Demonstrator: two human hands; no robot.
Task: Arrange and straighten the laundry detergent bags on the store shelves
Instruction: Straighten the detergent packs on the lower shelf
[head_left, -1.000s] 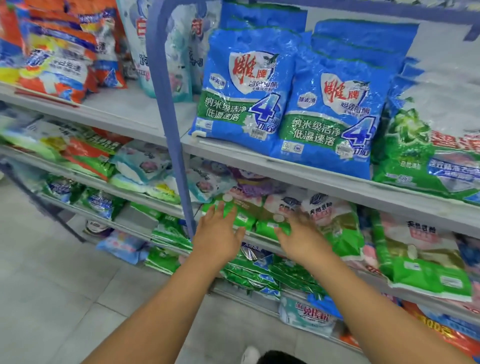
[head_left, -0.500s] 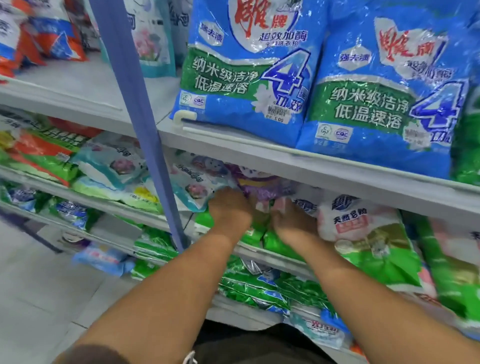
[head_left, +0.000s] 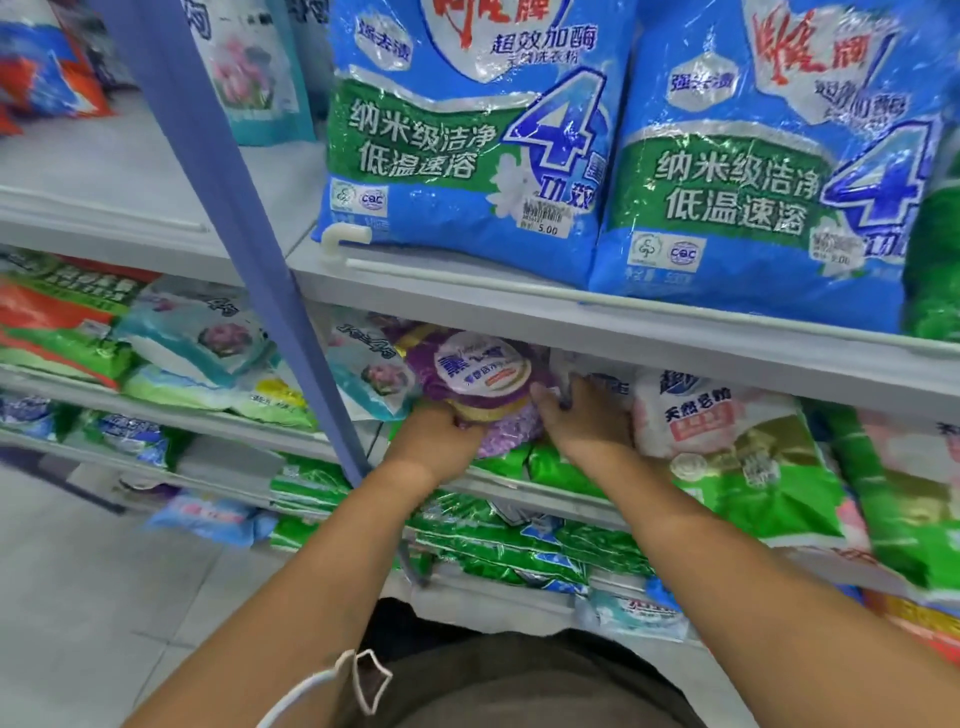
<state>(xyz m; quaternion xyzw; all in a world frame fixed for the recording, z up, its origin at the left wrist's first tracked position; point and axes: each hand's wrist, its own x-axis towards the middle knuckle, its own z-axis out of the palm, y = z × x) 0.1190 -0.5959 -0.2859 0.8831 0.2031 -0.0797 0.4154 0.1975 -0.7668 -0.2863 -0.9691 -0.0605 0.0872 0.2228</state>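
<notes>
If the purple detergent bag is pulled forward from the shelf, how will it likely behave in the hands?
The purple bag will probably sag, since its film looks soft and wrinkled. Its glossy surface may be slippery, so the left hand and right hand seem wise to hold both sides. It likely will not roll.

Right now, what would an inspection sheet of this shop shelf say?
Surface: grey middle shelf, packed with bags.
Job's things: purple bag held at both lower corners; white and green bag beside it.
Clutter: two blue bags upright on the shelf above.
Hands: left hand and right hand grip the purple bag.
Cables: nothing seen.
Surroundings: blue upright post, tiled floor.
</notes>
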